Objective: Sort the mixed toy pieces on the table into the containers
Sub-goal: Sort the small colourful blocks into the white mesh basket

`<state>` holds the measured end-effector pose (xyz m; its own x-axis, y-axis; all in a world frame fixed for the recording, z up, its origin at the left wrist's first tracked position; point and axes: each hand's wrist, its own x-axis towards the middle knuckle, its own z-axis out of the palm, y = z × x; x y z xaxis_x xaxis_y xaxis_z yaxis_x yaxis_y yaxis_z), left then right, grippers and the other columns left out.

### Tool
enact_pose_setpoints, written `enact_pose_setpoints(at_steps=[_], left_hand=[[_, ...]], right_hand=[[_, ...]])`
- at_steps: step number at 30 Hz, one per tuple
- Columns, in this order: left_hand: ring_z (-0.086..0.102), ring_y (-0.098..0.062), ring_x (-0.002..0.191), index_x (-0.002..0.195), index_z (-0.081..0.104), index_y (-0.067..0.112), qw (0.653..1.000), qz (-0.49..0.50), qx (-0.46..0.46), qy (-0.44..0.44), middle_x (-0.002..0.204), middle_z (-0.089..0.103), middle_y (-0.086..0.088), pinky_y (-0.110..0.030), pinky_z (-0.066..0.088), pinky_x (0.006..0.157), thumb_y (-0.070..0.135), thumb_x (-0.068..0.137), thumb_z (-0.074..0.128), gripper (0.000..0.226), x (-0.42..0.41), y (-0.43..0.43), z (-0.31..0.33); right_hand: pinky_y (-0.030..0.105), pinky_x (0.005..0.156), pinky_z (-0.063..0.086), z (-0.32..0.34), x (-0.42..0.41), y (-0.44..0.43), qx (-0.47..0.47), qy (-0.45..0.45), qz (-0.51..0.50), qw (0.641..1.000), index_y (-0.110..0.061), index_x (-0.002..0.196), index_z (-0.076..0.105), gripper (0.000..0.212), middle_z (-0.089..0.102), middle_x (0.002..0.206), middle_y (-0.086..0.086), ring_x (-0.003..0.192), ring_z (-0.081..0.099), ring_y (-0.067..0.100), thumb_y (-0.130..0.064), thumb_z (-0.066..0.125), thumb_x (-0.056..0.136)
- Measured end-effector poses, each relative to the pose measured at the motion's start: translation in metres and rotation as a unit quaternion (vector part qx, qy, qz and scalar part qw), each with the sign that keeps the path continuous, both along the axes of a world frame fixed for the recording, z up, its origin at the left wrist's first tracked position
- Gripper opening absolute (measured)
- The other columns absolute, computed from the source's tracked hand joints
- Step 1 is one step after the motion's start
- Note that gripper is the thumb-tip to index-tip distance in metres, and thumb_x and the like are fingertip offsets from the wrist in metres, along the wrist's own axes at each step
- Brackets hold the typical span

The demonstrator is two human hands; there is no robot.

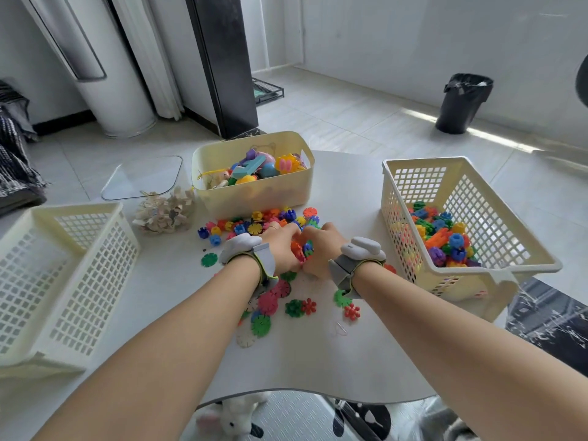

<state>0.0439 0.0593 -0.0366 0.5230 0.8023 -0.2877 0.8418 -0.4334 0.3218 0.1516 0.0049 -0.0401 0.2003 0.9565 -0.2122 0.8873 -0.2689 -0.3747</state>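
My left hand [283, 246] and my right hand [321, 246] meet at the middle of the white table [178, 329], both cupped around a clump of chunky colourful blocks [302, 249]. More chunky blocks [254, 222] lie just beyond my hands. Flat snowflake discs [270, 300] are scattered under and near my wrists. The lattice basket [471, 192] on the right holds a pile of chunky blocks [445, 240]. A second lattice basket [63, 275] on the left has nothing in it. A solid cream bin [254, 195] at the back holds mixed toys.
A clear tub [143, 179] stands behind a heap of pale wooden pieces [165, 211] at the back left. A black waste bin [461, 103] stands on the floor far right. A plush rabbit [232, 418] lies below the table's near edge.
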Motion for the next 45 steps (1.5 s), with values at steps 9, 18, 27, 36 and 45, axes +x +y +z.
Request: enact_pose_setpoints(at_steps=[9,18,27,36,45], left_hand=[[0.051,-0.03,0.104,0.119,0.053,0.019,1.0,0.003,0.012,-0.01,0.123,0.042,-0.013,-0.029,0.039,0.079,0.018,0.08,0.066,0.04,0.003,-0.001,0.003],[0.053,-0.026,0.096,0.107,0.061,0.017,0.999,-0.001,0.022,-0.039,0.117,0.049,-0.011,-0.027,0.035,0.071,0.021,0.078,0.068,0.03,0.001,-0.002,0.006],[0.053,-0.028,0.105,0.109,0.061,0.017,0.997,0.012,0.039,-0.07,0.119,0.05,-0.011,-0.028,0.039,0.08,0.02,0.078,0.068,0.031,-0.001,-0.006,0.018],[0.057,-0.027,0.101,0.107,0.064,0.017,0.993,-0.007,0.076,-0.095,0.115,0.054,-0.009,-0.028,0.043,0.08,0.022,0.075,0.073,0.034,0.008,-0.02,0.063],[0.059,-0.025,0.096,0.106,0.065,0.017,0.983,-0.081,0.094,-0.133,0.109,0.059,-0.007,-0.024,0.037,0.069,0.025,0.076,0.071,0.032,0.069,-0.051,0.108]], right_hand=[[0.022,0.076,0.035,0.015,0.003,-0.001,-0.027,0.005,0.036,0.999,-0.023,0.126,0.055,0.041,0.044,0.123,0.007,0.095,0.048,0.021,-0.018,0.058,0.086],[0.025,0.069,0.034,0.004,0.001,-0.007,0.039,0.038,0.028,0.998,-0.021,0.115,0.058,0.038,0.049,0.113,0.005,0.084,0.044,0.019,-0.015,0.065,0.078],[0.029,0.064,0.046,0.023,-0.001,-0.01,0.062,0.038,0.03,0.997,-0.019,0.116,0.058,0.041,0.043,0.106,0.004,0.084,0.05,0.024,-0.007,0.063,0.077],[0.025,0.067,0.038,0.066,0.008,-0.029,0.095,0.001,0.019,0.995,-0.023,0.115,0.059,0.039,0.049,0.114,0.006,0.094,0.054,0.026,-0.016,0.067,0.078],[0.022,0.072,0.033,0.116,0.069,-0.068,0.081,-0.075,-0.009,0.994,-0.024,0.12,0.056,0.044,0.047,0.118,0.005,0.093,0.048,0.017,-0.018,0.067,0.078]])
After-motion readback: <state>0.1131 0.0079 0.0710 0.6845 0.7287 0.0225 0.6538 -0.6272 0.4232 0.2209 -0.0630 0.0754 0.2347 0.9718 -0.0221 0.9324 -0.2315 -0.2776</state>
